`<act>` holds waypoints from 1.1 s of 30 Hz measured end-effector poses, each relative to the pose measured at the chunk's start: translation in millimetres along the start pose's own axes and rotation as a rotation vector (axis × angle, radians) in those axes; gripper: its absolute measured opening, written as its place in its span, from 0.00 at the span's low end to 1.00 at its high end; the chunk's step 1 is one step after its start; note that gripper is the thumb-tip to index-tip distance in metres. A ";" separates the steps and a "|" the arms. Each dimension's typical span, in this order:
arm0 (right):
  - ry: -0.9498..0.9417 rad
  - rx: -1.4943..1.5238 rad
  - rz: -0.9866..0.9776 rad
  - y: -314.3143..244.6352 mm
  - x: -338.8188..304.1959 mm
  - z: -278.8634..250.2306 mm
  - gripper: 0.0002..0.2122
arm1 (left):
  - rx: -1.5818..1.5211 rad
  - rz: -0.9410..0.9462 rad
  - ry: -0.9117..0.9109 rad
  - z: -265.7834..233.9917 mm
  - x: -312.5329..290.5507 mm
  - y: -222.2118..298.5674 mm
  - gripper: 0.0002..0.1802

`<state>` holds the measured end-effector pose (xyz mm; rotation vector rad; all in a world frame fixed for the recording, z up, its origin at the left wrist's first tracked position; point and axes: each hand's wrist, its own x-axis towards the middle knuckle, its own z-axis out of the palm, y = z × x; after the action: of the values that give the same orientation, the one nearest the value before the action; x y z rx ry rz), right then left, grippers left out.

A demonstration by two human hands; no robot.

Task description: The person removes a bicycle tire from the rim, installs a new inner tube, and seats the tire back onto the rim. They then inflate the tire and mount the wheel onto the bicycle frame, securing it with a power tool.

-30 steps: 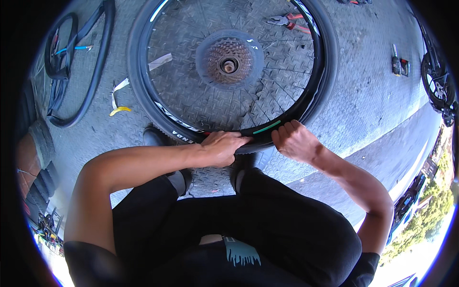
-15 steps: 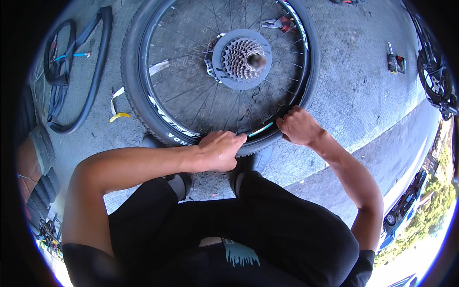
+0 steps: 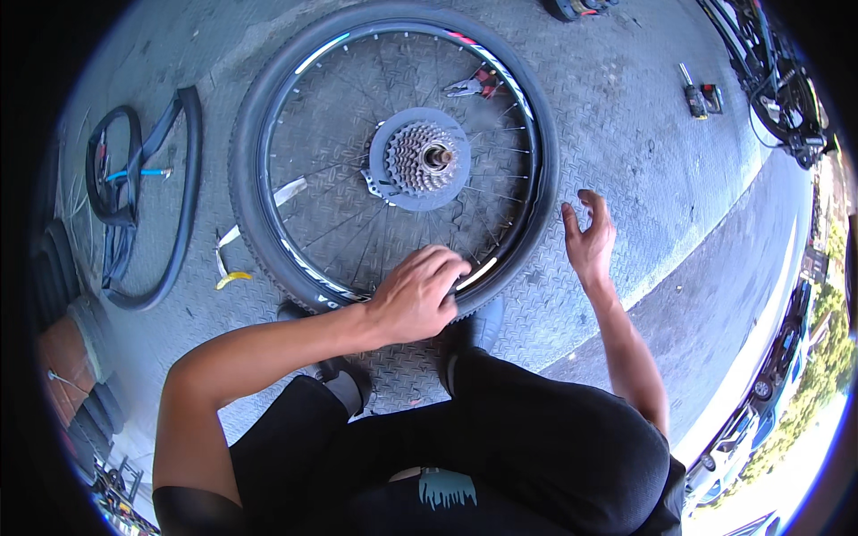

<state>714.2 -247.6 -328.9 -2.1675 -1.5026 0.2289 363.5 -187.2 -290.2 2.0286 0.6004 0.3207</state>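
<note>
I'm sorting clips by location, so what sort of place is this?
Probably a bicycle repair workshop or work yard: there's a bicycle wheel, plus pliers and loose black tubing on the textured floor.

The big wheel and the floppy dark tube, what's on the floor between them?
In the head view, a white strip with a curved yellow end lies partly between the wheel and tube.

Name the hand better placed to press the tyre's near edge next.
Left, most likely: the left hand is over the near edge of the tyre, whereas the right hand is open above the floor, apart from the tyre.
</note>
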 end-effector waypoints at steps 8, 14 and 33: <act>-0.212 0.310 0.599 -15.4 -36.1 55.0 0.27 | 0.032 -0.136 0.164 63.3 149.6 -19.3 0.27; -0.181 0.299 0.622 -47.3 -32.8 20.7 0.24 | 0.113 -0.456 0.085 60.8 208.8 -34.9 0.36; -0.246 0.382 0.627 -82.2 -20.3 -9.4 0.21 | 0.069 -0.574 -0.474 28.4 242.8 -12.4 0.20</act>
<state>641.8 -246.4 -283.9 -2.2699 -0.7511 0.9379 577.9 -72.8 -319.5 1.8077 0.8544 -0.5124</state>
